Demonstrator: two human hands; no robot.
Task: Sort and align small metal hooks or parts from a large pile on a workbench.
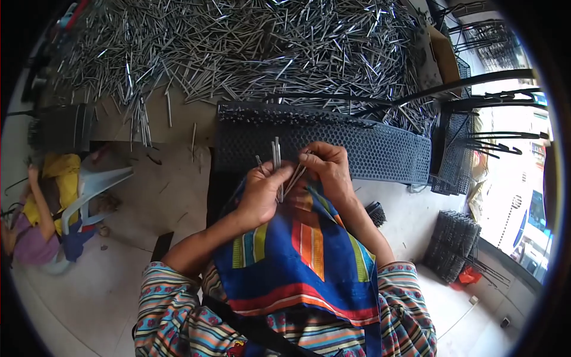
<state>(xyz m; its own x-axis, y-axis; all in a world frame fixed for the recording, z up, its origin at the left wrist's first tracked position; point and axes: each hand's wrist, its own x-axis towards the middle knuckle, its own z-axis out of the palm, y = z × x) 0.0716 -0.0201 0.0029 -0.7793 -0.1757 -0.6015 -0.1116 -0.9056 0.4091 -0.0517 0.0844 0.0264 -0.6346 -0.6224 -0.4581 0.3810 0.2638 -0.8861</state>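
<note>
Above my lap my left hand (262, 191) is closed around a few thin metal rods (276, 152), which stick up past the thumb. Close beside it, my right hand (331, 172) pinches more slim rods (295, 179) that slant down toward the left palm. The fingertips of both hands nearly meet, and the rods' lower ends are partly hidden. Under the hands a striped blue, red and orange cloth (285, 250) covers my lap. Just beyond them lies a dark perforated panel (380, 153) with a row of small black bits along its far edge.
A large heap of loose metal rods (256, 53) spreads over the table ahead. Black curved bars (493, 77) jut in from the right, above dark stacked mesh pieces (450, 245) on the floor. At left, a person in yellow and purple (50, 190) is by a pale plastic chair (101, 181).
</note>
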